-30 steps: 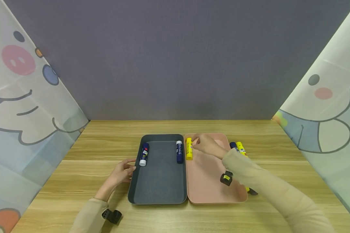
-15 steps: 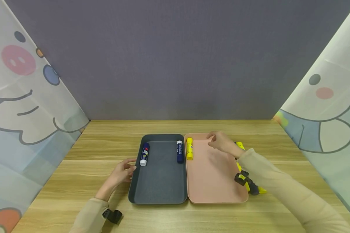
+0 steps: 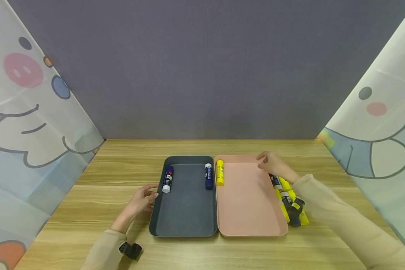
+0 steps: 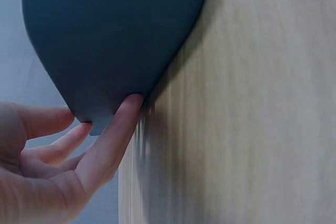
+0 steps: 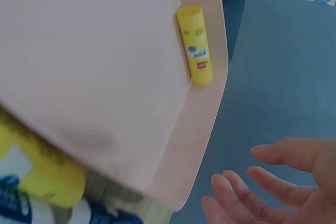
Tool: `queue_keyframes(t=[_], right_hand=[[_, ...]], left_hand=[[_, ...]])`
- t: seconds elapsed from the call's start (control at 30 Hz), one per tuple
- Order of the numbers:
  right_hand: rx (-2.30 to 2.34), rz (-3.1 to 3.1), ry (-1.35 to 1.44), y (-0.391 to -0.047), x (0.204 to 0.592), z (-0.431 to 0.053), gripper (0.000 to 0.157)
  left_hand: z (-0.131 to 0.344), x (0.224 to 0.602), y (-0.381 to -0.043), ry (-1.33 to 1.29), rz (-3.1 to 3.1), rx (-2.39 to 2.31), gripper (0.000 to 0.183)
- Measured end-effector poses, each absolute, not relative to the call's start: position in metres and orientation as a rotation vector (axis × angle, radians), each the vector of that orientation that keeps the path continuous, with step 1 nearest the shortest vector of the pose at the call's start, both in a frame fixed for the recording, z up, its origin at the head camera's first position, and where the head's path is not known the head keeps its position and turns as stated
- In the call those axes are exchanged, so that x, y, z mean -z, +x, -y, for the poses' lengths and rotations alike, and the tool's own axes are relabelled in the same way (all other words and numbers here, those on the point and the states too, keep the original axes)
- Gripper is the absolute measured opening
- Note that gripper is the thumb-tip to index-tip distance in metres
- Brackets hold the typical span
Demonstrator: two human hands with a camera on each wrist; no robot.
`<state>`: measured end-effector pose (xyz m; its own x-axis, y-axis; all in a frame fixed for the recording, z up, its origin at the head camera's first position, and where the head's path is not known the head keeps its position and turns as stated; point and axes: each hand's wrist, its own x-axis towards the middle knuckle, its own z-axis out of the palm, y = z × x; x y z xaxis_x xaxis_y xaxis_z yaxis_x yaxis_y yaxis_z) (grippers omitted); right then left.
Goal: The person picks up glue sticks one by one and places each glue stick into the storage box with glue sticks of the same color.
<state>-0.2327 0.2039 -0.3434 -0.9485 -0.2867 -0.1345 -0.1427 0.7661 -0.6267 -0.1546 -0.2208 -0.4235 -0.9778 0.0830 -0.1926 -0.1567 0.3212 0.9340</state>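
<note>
My left hand (image 3: 140, 202) is at the left wall of the dark grey tray (image 3: 183, 221); the left wrist view shows its fingertips touching the tray's outer side. Two navy-and-white glue sticks lie in that tray, one glue stick (image 3: 167, 179) by the left wall and the other glue stick (image 3: 208, 176) by the right. The pink tray (image 3: 249, 210) beside it has a yellow glue stick (image 5: 195, 45) along its left wall. Above the pink tray's far right corner is my right hand (image 3: 273, 165), holding nothing, its fingers loosely bent and apart.
Right of the pink tray lies a pile of several yellow glue sticks (image 3: 283, 210) and navy-and-white ones, partly hidden by the right wrist's black camera (image 3: 297, 204). A grey panel (image 3: 209, 75) stands behind the wooden table (image 3: 121, 165), with patterned cloths (image 3: 374, 150) at both sides.
My right hand has moved right, away from the yellow glue stick in the pink tray, towards the pile. More of the pile now shows. The left hand has stayed at the grey tray.
</note>
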Motion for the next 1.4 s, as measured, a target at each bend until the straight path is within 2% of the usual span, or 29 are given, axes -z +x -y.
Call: queue_keyframes(t=[0.37, 0.53, 1.4], right_hand=[[0.956, -2.767, -0.316, -0.231, 0.346, -0.229, 0.039], [0.932, -2.797, -0.309, -0.233, 0.351, -0.238, 0.035], [0.9, -2.738, -0.078, -0.238, 0.372, -0.268, 0.043]], left_hand=[[0.221, 0.423, -0.155, -0.059, -2.374, -1.726, 0.038], [0.221, 0.423, -0.155, -0.065, -2.368, -1.734, 0.039], [0.22, 0.424, -0.155, -0.058, -2.357, -1.751, 0.038]])
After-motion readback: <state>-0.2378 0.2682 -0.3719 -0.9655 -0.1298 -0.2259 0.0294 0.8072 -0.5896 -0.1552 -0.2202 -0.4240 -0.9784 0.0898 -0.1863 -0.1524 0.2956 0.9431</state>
